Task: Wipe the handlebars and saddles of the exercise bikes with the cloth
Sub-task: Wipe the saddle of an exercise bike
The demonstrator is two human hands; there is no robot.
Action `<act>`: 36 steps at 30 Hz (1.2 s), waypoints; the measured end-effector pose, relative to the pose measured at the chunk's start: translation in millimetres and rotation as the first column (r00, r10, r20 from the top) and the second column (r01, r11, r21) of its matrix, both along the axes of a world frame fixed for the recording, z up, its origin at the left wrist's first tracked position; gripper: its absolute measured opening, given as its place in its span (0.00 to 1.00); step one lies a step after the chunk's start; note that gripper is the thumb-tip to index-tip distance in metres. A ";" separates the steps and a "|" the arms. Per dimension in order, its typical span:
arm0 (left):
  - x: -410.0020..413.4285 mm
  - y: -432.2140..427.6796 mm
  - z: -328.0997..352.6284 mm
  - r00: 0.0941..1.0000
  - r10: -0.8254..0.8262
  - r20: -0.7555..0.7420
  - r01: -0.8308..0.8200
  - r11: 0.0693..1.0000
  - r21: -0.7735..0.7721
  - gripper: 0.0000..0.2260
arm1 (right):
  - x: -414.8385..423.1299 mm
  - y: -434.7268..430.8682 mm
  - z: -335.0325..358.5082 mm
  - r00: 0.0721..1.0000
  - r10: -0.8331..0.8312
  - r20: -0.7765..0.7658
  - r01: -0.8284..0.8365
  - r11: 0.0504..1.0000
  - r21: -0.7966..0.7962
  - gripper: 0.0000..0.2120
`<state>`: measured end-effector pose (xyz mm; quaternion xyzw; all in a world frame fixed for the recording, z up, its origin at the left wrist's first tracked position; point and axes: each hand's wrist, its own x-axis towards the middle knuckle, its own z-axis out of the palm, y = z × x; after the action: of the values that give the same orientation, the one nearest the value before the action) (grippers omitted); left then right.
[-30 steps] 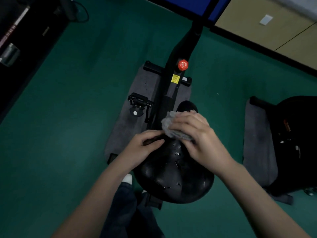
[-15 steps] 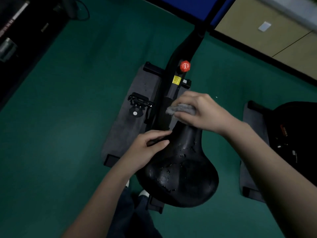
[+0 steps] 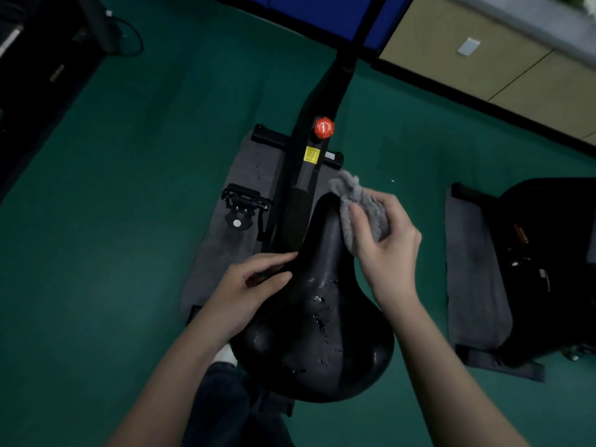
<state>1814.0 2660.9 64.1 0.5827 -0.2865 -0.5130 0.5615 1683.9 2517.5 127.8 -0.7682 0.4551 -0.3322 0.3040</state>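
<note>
A black bike saddle [image 3: 319, 337] fills the middle of the view, its surface dotted with water drops. My right hand [image 3: 387, 246] grips a bunched grey cloth [image 3: 358, 201] against the right side of the saddle's narrow nose. My left hand [image 3: 251, 291] holds the saddle's left edge, fingers curled over the rim. The bike's black frame [image 3: 319, 101] runs away from the saddle toward the wall, with a red knob [image 3: 323, 127] on it. The handlebars are out of view.
The bike stands on a grey mat [image 3: 245, 195] on green floor; a black pedal [image 3: 243, 201] sticks out on the left. A second black bike [image 3: 548, 253] on its own grey mat [image 3: 474, 279] stands to the right. Dark equipment [image 3: 38, 59] lines the far left.
My right hand swept the cloth from the saddle's middle up to the nose tip, then back down along the nose's right side. My left hand stayed on the left edge.
</note>
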 end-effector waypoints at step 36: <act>-17.8 73.3 17.3 0.988 -0.021 0.152 -0.003 0.988 0.157 0.34 | -28.5 55.7 8.7 0.892 0.406 -0.201 -0.431 0.897 -0.101 0.11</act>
<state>1796.2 2734.2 81.4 0.6616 -0.2901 -0.4901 0.4878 1655.4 2573.2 136.4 -0.8941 0.2787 -0.2220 0.2715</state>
